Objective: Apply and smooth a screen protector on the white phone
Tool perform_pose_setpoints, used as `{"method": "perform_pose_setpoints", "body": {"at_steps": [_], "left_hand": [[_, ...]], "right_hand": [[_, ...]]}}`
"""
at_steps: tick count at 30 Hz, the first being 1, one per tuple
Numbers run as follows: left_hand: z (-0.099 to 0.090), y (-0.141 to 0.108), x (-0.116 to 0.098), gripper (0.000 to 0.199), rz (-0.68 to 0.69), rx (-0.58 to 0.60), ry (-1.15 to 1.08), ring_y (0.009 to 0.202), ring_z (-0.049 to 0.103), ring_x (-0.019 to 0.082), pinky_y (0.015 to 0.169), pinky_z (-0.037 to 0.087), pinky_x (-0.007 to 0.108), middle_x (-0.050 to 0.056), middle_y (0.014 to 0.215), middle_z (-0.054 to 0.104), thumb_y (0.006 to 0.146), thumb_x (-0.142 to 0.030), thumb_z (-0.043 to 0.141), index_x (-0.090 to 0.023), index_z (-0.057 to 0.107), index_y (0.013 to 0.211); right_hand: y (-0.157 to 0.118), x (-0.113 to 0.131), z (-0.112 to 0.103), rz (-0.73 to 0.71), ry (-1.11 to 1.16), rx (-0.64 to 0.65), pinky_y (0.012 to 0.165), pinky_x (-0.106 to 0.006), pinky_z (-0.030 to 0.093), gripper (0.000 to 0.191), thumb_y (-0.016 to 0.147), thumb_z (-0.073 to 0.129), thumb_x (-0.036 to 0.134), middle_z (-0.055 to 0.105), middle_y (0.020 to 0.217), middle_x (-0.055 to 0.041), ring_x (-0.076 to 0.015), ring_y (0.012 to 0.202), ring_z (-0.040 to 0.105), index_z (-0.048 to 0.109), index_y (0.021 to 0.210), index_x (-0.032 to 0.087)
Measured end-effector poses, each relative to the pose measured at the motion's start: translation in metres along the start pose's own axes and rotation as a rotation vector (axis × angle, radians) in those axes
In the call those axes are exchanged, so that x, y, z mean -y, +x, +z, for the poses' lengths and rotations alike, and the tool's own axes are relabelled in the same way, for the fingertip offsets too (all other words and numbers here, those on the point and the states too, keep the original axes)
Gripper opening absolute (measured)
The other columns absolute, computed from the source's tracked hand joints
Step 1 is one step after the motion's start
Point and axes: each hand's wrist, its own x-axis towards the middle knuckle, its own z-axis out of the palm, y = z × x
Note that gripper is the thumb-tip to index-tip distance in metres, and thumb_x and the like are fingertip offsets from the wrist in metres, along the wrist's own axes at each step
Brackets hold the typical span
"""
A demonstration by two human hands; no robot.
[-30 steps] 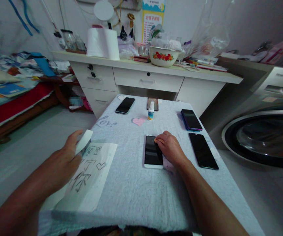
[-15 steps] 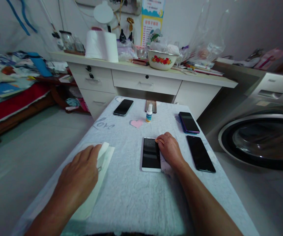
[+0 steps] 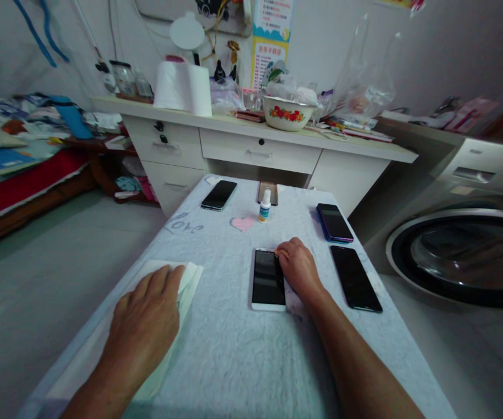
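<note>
A white-framed smartphone [image 3: 268, 285] with a dark screen lies face up in the middle of the cloth-covered table. My right hand [image 3: 297, 265] is closed at its upper right edge, fingers curled and pressed together there; the fingertips are partly hidden. On the left, my left hand [image 3: 149, 314] lies palm down over white and pale green sheets of paper [image 3: 190, 282], its fingers stretched out near their far edge. Beyond the phone stands a small white spray bottle [image 3: 264, 206], upright, with a blue and yellow label.
Another phone [image 3: 219, 195] lies at the far left and a phone case [image 3: 268, 192] behind the bottle. Along the right edge are a purple-edged phone [image 3: 335, 222] and a black phone [image 3: 356, 277]. A white desk [image 3: 260, 148] and a washing machine [image 3: 470, 192] stand behind and right.
My left hand has lowered the raised white sheet, which now lies flatter under it. My right hand stays at the phone's edge. The view has tipped up slightly.
</note>
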Motion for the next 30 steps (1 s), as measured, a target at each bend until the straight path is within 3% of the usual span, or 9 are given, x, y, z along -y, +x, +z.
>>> {"method": "perform_pose_setpoints", "body": {"at_steps": [11,15,18,23,26,30], "left_hand": [[-0.009,0.000,-0.001,0.052,0.123,0.003,-0.111,0.112,0.055,0.028,0.098,0.044,0.041,0.014,0.128,0.057,0.087,-0.021,0.029,-0.011,0.051,0.132],[-0.019,-0.002,-0.004,0.053,0.112,0.074,-0.202,0.115,0.057,0.026,0.099,0.045,0.041,0.013,0.130,0.058,0.089,-0.026,0.026,-0.013,0.044,0.137],[-0.027,-0.001,-0.009,0.054,0.133,0.194,-0.259,0.114,0.059,0.024,0.098,0.047,0.039,0.013,0.131,0.058,0.090,-0.028,0.024,-0.014,0.039,0.140],[-0.046,0.006,-0.023,0.052,0.221,0.319,-0.267,0.107,0.064,0.025,0.094,0.049,0.040,0.013,0.124,0.063,0.089,-0.026,0.027,-0.017,0.043,0.138],[-0.064,0.012,-0.033,0.049,0.300,0.305,-0.272,0.103,0.066,0.026,0.092,0.049,0.041,0.012,0.119,0.066,0.089,-0.025,0.029,-0.020,0.048,0.134],[-0.088,0.031,-0.051,0.045,0.387,0.199,-0.289,0.109,0.063,0.025,0.096,0.046,0.042,0.010,0.121,0.065,0.089,-0.024,0.033,-0.022,0.049,0.131]], "right_hand": [[0.002,0.005,0.001,-0.013,-0.019,0.028,0.075,-0.023,0.038,0.023,0.093,0.047,0.022,0.059,0.093,-0.0062,-0.0148,0.083,0.058,0.069,0.092,0.019],[0.001,0.009,-0.001,0.013,-0.020,0.029,0.076,-0.024,0.038,0.023,0.093,0.046,0.022,0.060,0.093,-0.0064,-0.0152,0.083,0.058,0.070,0.092,0.019],[0.002,0.011,-0.002,0.032,-0.026,0.021,0.075,-0.024,0.038,0.025,0.093,0.045,0.022,0.060,0.093,-0.0065,-0.0154,0.083,0.058,0.069,0.091,0.019],[0.003,0.011,0.000,0.030,-0.027,0.018,0.074,-0.024,0.038,0.025,0.094,0.044,0.023,0.060,0.094,-0.0059,-0.0152,0.083,0.058,0.069,0.093,0.020],[0.004,0.011,0.002,0.006,-0.031,0.022,0.074,-0.024,0.038,0.024,0.094,0.045,0.024,0.059,0.095,-0.0053,-0.0146,0.081,0.057,0.069,0.094,0.020],[0.004,0.011,0.002,-0.029,-0.032,0.027,0.074,-0.023,0.038,0.023,0.094,0.046,0.024,0.059,0.094,-0.0053,-0.0144,0.082,0.057,0.069,0.093,0.020]]}}
